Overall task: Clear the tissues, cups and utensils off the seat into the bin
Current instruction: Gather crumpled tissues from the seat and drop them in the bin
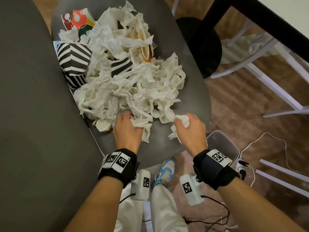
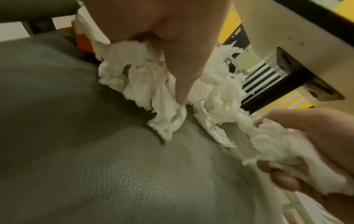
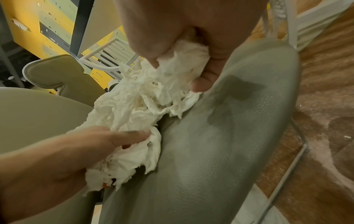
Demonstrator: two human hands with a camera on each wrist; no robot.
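A heap of crumpled white tissues covers the grey seat. Black-and-white striped cups lie at its left, a second one is half buried, and a red-and-green cup lies at the far end. Fork tines poke out near the top. My left hand grips tissues at the heap's near edge, thumb pressing down. My right hand grips a wad of tissue still trailing into the heap. A clear bin stands on the floor beside the seat's near right corner.
The chair's grey backrest fills the left. A black stool base, a white chair frame and a dark table edge stand to the right. Cables lie on the floor by the bin. My shoe is under the seat.
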